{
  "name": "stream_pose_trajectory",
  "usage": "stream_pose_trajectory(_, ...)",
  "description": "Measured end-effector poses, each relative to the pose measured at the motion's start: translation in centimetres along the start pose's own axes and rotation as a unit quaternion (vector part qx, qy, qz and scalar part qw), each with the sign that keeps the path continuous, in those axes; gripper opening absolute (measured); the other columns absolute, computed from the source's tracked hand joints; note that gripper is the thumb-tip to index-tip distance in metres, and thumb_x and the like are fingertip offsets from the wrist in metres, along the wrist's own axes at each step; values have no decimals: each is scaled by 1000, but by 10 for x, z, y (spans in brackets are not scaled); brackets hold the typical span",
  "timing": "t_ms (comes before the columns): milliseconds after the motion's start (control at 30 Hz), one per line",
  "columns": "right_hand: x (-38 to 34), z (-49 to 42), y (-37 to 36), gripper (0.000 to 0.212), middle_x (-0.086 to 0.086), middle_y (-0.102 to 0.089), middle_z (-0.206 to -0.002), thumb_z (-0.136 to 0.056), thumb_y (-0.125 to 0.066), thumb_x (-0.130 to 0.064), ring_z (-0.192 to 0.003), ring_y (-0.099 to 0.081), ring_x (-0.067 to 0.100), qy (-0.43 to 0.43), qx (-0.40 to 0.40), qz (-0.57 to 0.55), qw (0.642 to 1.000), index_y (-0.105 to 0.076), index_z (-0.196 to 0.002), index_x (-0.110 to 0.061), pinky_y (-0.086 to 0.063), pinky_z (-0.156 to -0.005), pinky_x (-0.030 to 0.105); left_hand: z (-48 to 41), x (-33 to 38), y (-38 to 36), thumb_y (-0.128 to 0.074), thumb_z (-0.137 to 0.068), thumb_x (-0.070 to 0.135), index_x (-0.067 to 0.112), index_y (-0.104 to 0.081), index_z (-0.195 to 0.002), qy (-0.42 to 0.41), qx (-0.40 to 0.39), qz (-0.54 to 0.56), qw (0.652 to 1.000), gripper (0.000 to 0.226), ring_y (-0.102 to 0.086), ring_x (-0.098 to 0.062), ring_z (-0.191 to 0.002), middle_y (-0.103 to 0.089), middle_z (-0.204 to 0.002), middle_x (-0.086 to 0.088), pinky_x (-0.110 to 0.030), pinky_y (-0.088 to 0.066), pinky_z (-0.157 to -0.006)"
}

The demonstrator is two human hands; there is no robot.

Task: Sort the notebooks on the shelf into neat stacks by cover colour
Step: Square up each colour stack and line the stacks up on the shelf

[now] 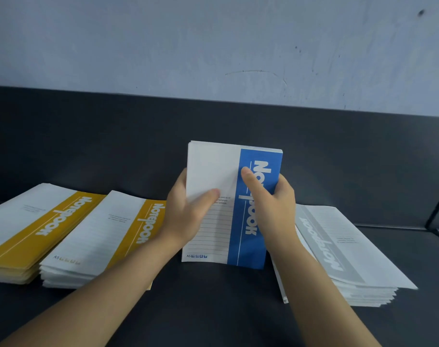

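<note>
A bundle of blue-and-white notebooks [214, 169] stands upright on its lower edge in the middle of the dark shelf [213, 304]. My left hand [188, 211] grips its left side with the thumb across the cover. My right hand [273, 204] grips its right side, thumb on the blue band. Two stacks of yellow-banded notebooks lie flat at the left: one at the far left [25, 231], another [98, 236] beside it. At the right lies a stack of grey-banded notebooks [343, 251].
A pale wall [213, 46] rises behind the shelf's dark back panel [113, 136]. A thin black frame bar [438, 209] crosses the far right edge. Bare dark surface lies in front of the stacks.
</note>
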State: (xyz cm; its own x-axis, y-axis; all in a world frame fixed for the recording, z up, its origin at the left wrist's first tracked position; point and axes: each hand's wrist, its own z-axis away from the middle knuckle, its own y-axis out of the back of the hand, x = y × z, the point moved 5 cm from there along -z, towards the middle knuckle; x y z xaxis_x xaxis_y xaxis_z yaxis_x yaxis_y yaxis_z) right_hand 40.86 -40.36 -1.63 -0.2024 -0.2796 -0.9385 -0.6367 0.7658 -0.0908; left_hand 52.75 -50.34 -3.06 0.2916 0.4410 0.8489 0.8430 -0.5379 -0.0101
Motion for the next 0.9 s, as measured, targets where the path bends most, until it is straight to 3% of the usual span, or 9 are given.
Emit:
stream_pose_trajectory(167,3,0,0,18,-8,-72,-88,-82,-71,-37,-82,-70,12,9,14,6,1000,-62,-93,-26,-57,-81,46,2,2,1,-64,-77,17,30,-48,-117,-32,-9,-27,999,45,-63,-6,-105,-63,-112,8,-18,-53,-74)
stream_pose_trajectory(367,2,0,2,18,-8,-72,-91,-84,-69,-36,-84,-70,14,4,29,12,999,-61,-95,-26,-57,-81,46,-4,10,3,-67,-73,22,29,-50,-114,7,-29,-41,999,45,-65,-3,-98,-65,-103,16,-18,-55,-69)
stream_pose_trajectory(567,-24,1,14,30,-13,-67,-93,-83,-68,-30,-83,-66,9,-17,1,92,996,-50,-107,-24,-56,-75,37,-10,32,0,-75,-72,18,23,-55,-111,116,-29,18,993,44,-71,-17,-90,-71,-94,6,-29,-55,-66)
stream_pose_trajectory(733,-33,-8,55,33,0,-70,-97,-83,-71,-20,-87,-70,29,-100,-7,70,992,-50,-109,-21,-58,-71,46,-7,45,-37,-69,-83,11,23,-56,-111,211,-52,22,976,32,-73,-16,-74,-72,-90,0,-31,-53,-58)
stream_pose_trajectory(900,-38,-24,129,64,-3,-70,-102,-79,-77,-14,-75,-73,18,-131,3,41,991,-43,-129,-34,-57,-54,32,-4,46,-112,-71,-82,16,19,-45,-120,275,-76,18,958,46,-68,-18,-84,-66,-102,-6,-30,-51,-61)
